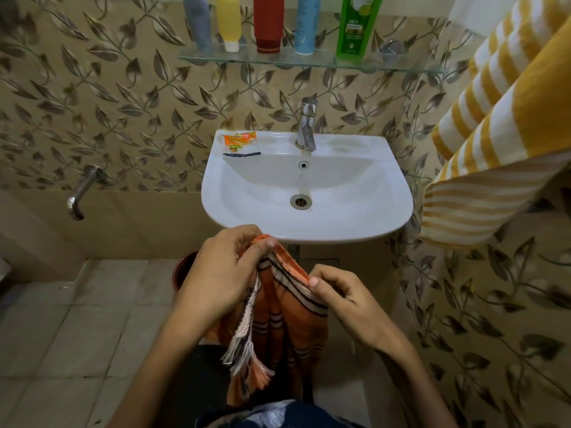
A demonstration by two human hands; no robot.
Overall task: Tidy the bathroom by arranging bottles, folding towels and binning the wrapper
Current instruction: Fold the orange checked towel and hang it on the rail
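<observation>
An orange towel [287,316] with black and white stripes and a fringe hangs in front of the white sink [364,217]. My left hand [222,273] pinches its top edge, thumb on the cloth. My right hand [343,295] pinches the edge a little lower and to the right. An orange and white wrapper [240,143] lies on the sink's back left rim. Several bottles stand upright in a row on the glass shelf [401,67]: grey [197,23], yellow [229,23], red [268,23], blue [306,24] and green [357,26].
A yellow and white striped towel [494,125] hangs at the right, beside the sink. A chrome tap [306,125] stands at the sink's back. A wall spout [83,189] juts out at the left. A dark red bin [182,267] peeks from under the sink.
</observation>
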